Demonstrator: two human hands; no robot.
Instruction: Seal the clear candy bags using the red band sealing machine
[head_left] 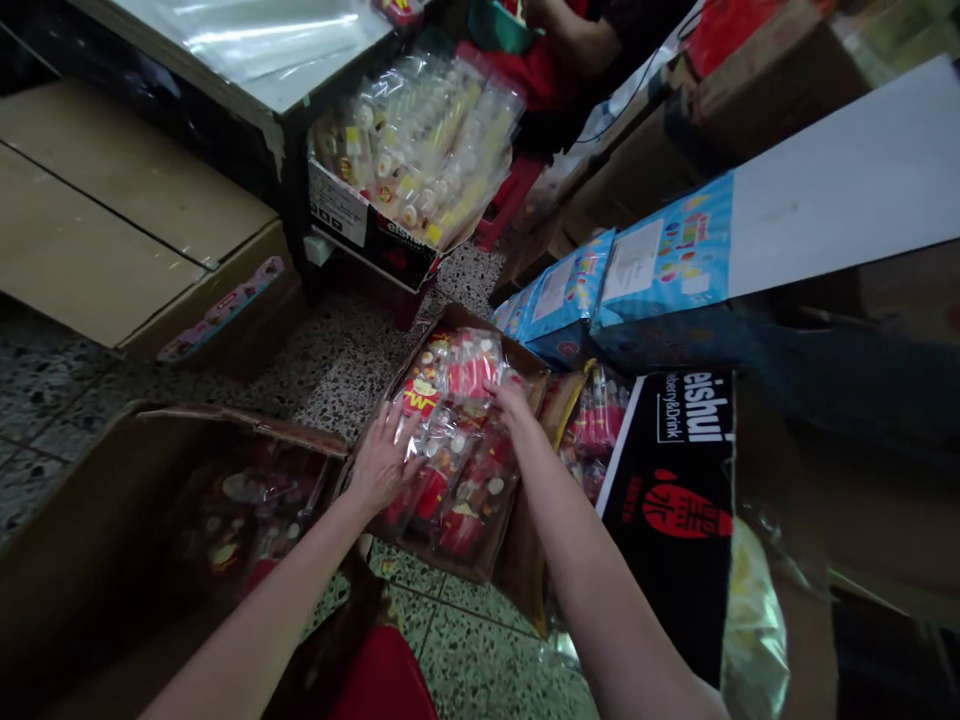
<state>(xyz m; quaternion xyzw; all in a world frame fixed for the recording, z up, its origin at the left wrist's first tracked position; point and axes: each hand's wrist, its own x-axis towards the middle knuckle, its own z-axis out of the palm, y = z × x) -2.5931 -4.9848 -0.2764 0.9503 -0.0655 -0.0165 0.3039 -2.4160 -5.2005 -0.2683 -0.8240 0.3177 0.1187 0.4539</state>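
Observation:
Below me a cardboard box [489,570] holds rows of clear plastic packets [459,528] with red, white and yellow pieces inside. My left hand [381,462] lies over the box's left side with its fingers spread, touching the packets there. At the far right part of the box, my right hand [511,398] has its fingers closed at the edge of a clear packet [474,366] with red contents. That packet lies on top of the others. Part of my right hand's grip is hidden.
Left stands an open carton [244,410] with similar packets; right, a black carton [667,520] and another packet-filled box. Ahead, a box [397,240] overflows with clear packets beside a table [277,95]. Blue printed boxes [667,245] line the right. A person's arm [581,40] shows at the back.

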